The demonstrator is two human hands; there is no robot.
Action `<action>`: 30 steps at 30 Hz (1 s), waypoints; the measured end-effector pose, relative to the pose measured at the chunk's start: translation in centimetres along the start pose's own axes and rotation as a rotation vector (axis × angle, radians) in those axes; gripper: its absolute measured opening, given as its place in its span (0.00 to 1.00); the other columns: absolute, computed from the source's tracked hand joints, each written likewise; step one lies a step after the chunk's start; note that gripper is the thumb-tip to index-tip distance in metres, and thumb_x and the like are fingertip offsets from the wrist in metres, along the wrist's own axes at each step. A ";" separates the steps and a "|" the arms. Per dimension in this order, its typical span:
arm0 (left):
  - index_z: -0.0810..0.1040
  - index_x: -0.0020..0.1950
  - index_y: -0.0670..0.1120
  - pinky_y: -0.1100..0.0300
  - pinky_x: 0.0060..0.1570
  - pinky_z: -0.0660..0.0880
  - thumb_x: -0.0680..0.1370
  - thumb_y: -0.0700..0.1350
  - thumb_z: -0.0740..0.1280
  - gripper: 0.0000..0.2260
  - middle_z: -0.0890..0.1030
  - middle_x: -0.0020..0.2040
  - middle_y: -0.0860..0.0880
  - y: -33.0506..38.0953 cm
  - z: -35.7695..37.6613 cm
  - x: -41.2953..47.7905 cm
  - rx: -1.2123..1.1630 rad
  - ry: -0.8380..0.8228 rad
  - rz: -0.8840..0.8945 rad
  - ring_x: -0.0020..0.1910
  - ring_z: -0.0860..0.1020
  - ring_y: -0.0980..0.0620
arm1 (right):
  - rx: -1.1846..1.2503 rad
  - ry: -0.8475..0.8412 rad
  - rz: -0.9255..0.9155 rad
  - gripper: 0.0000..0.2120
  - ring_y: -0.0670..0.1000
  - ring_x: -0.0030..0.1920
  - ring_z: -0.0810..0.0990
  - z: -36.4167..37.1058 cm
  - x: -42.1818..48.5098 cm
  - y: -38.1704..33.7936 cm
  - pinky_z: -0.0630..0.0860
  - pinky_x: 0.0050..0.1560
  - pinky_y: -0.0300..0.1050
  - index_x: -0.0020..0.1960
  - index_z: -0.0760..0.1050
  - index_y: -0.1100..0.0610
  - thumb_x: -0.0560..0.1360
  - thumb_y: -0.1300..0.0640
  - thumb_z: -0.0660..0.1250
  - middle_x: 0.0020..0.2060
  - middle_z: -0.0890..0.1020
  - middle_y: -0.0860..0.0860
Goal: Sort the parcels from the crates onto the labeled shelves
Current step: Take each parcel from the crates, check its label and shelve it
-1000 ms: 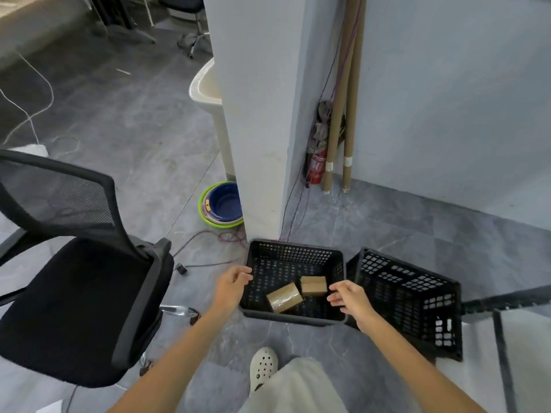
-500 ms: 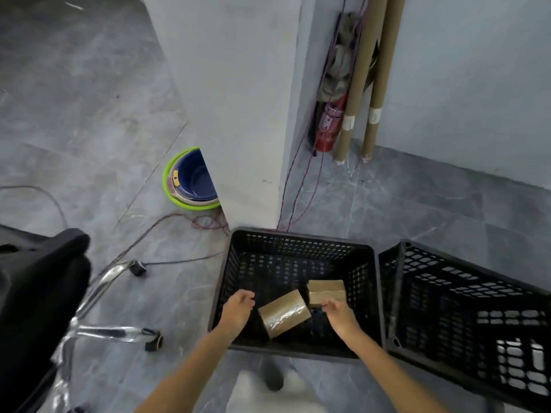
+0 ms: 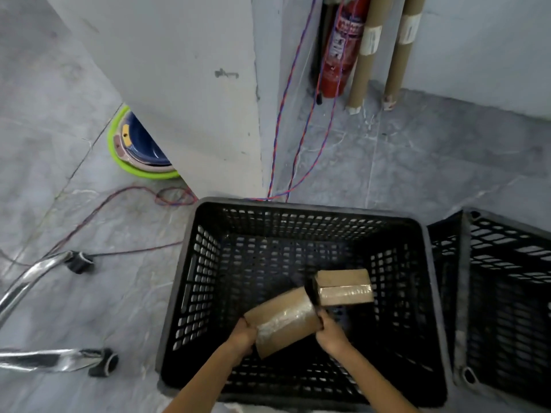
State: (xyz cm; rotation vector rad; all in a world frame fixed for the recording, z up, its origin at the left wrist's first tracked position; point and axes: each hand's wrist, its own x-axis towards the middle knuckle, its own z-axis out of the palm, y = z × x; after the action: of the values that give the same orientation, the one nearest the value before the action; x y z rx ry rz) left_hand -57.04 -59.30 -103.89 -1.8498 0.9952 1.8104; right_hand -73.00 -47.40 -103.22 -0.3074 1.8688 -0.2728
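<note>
left hand: we see our left hand [image 3: 243, 338] clamped on the lower-left end of the tilted parcel [image 3: 283, 320], fingers curled at its edge
right hand: our right hand [image 3: 331, 333] grasps the right end of the same parcel, fingertips hidden behind it
tilted parcel: brown, taped, held between both hands inside the black crate [image 3: 190, 281], near the front; we cannot tell if it touches the crate bottom
second parcel: second parcel [image 3: 344, 286] lies flat on the crate bottom, just beyond the right hand, right of centre
black crate: stands on the grey floor [image 3: 417, 162], its back rim against the corner of the white pillar [image 3: 185, 70]
other crate: other crate [image 3: 507, 278] sits just beside the first on the right, partly cut off by the frame
behind: red fire extinguisher [image 3: 338, 49] and two cardboard tubes [image 3: 365, 55] in the wall corner; red-blue wires [image 3: 298, 114] run down to the floor
left side: stacked basins [image 3: 134, 150] half hidden by the pillar; chrome chair base [image 3: 32, 275] with castors at the frame edge
</note>
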 end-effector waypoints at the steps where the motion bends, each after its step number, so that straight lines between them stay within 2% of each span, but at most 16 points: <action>1: 0.61 0.72 0.44 0.48 0.59 0.74 0.79 0.40 0.59 0.21 0.71 0.66 0.42 0.0 -0.3 -0.9 -0.013 0.012 0.011 0.63 0.71 0.41 | 0.019 0.010 0.006 0.19 0.53 0.59 0.75 -0.2 -0.8 -0.1 0.69 0.52 0.37 0.68 0.67 0.56 0.78 0.66 0.58 0.62 0.76 0.55; 3: 0.62 0.69 0.44 0.47 0.58 0.74 0.79 0.36 0.57 0.18 0.71 0.65 0.41 0.5 -1.0 -3.8 -0.055 0.023 0.039 0.61 0.72 0.41 | 0.099 0.074 -0.003 0.10 0.51 0.52 0.77 -1.1 -3.4 -0.7 0.72 0.53 0.43 0.60 0.72 0.58 0.79 0.60 0.61 0.56 0.79 0.57; 5: 0.65 0.63 0.44 0.45 0.58 0.74 0.79 0.35 0.55 0.14 0.72 0.63 0.40 1.9 -1.9 -7.9 -0.116 0.040 0.074 0.57 0.73 0.43 | 0.199 0.133 -0.012 0.07 0.49 0.46 0.77 -3.0 -6.9 -2.1 0.73 0.50 0.44 0.53 0.73 0.57 0.79 0.55 0.62 0.50 0.80 0.56; 6: 0.66 0.63 0.44 0.45 0.57 0.74 0.79 0.34 0.55 0.14 0.73 0.62 0.41 2.9 -2.3 -10.5 -0.153 0.051 0.090 0.56 0.73 0.44 | 0.259 0.151 -0.011 0.06 0.49 0.44 0.76 -4.2 -9.1 -2.9 0.73 0.49 0.44 0.51 0.73 0.57 0.79 0.54 0.62 0.49 0.79 0.55; 8: 0.63 0.68 0.46 0.46 0.53 0.74 0.78 0.32 0.55 0.20 0.75 0.59 0.42 5.4 -3.1 -16.3 -0.214 0.044 0.134 0.54 0.74 0.44 | 0.423 0.171 0.020 0.07 0.50 0.46 0.75 -7.1 -13.9 -4.9 0.76 0.52 0.48 0.50 0.74 0.57 0.79 0.54 0.61 0.50 0.77 0.54; 11: 0.62 0.73 0.46 0.45 0.55 0.73 0.78 0.29 0.52 0.25 0.76 0.57 0.42 9.6 -4.1 -26.2 -0.232 -0.011 0.227 0.54 0.75 0.44 | 0.633 0.200 0.012 0.11 0.52 0.51 0.76 -11.9 -22.5 -8.6 0.79 0.51 0.51 0.53 0.75 0.55 0.78 0.48 0.62 0.53 0.77 0.54; 14: 0.68 0.68 0.42 0.45 0.55 0.73 0.78 0.30 0.50 0.21 0.77 0.52 0.40 13.9 -4.1 -37.4 -0.172 -0.064 0.364 0.52 0.76 0.43 | 0.720 0.313 -0.039 0.25 0.57 0.51 0.78 -16.8 -32.1 -12.5 0.81 0.50 0.56 0.54 0.76 0.65 0.75 0.42 0.64 0.53 0.77 0.64; 16: 0.70 0.65 0.40 0.44 0.56 0.73 0.78 0.30 0.50 0.18 0.76 0.50 0.41 16.7 -3.8 -45.2 -0.143 -0.072 0.466 0.52 0.76 0.43 | 0.740 0.408 -0.079 0.29 0.58 0.51 0.79 -20.1 -38.8 -15.1 0.80 0.51 0.60 0.48 0.74 0.68 0.74 0.39 0.64 0.52 0.78 0.64; 19: 0.69 0.57 0.38 0.41 0.56 0.74 0.78 0.29 0.51 0.13 0.76 0.53 0.41 20.7 -3.0 -57.1 -0.110 -0.114 0.625 0.52 0.75 0.43 | 0.854 0.494 -0.142 0.29 0.58 0.52 0.78 -25.1 -49.1 -18.8 0.81 0.48 0.59 0.53 0.75 0.64 0.73 0.37 0.63 0.54 0.79 0.60; 21: 0.67 0.52 0.40 0.38 0.57 0.74 0.79 0.31 0.51 0.08 0.75 0.50 0.43 23.0 -2.2 -65.1 -0.093 -0.122 0.713 0.50 0.74 0.44 | 0.882 0.587 -0.188 0.30 0.60 0.55 0.77 -28.4 -55.9 -20.8 0.78 0.53 0.59 0.56 0.75 0.62 0.73 0.35 0.61 0.56 0.78 0.61; 23: 0.65 0.46 0.42 0.36 0.57 0.72 0.80 0.32 0.50 0.08 0.73 0.51 0.42 25.0 -1.4 -72.9 -0.108 -0.135 0.782 0.51 0.72 0.45 | 0.864 0.698 -0.260 0.32 0.59 0.54 0.76 -31.5 -62.1 -22.5 0.74 0.58 0.56 0.49 0.76 0.62 0.72 0.32 0.57 0.53 0.79 0.61; 25: 0.64 0.43 0.42 0.35 0.57 0.72 0.79 0.31 0.51 0.09 0.73 0.54 0.40 26.4 -1.0 -79.4 -0.141 -0.159 0.840 0.55 0.72 0.42 | 0.865 0.794 -0.319 0.33 0.59 0.51 0.76 -34.2 -67.6 -23.8 0.70 0.56 0.53 0.40 0.72 0.61 0.70 0.29 0.55 0.49 0.80 0.62; 27: 0.66 0.45 0.42 0.35 0.56 0.73 0.79 0.30 0.53 0.08 0.75 0.58 0.38 27.3 -0.7 -84.5 -0.089 -0.162 0.945 0.59 0.74 0.40 | 0.885 0.865 -0.371 0.31 0.60 0.51 0.76 -36.4 -72.0 -24.8 0.70 0.54 0.52 0.42 0.73 0.62 0.73 0.32 0.57 0.50 0.80 0.62; 30: 0.68 0.47 0.43 0.37 0.57 0.74 0.79 0.29 0.53 0.10 0.75 0.59 0.39 28.3 -0.7 -90.0 -0.068 -0.161 1.095 0.54 0.76 0.42 | 0.939 0.949 -0.486 0.28 0.57 0.43 0.73 -38.9 -77.3 -26.0 0.70 0.49 0.51 0.40 0.74 0.63 0.75 0.36 0.58 0.44 0.80 0.63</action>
State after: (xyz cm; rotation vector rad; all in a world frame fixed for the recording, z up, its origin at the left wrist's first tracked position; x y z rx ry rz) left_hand -69.74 -58.67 -10.37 -1.1721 2.1452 2.4871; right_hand -84.75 -43.91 -13.69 0.0633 2.2693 -1.8063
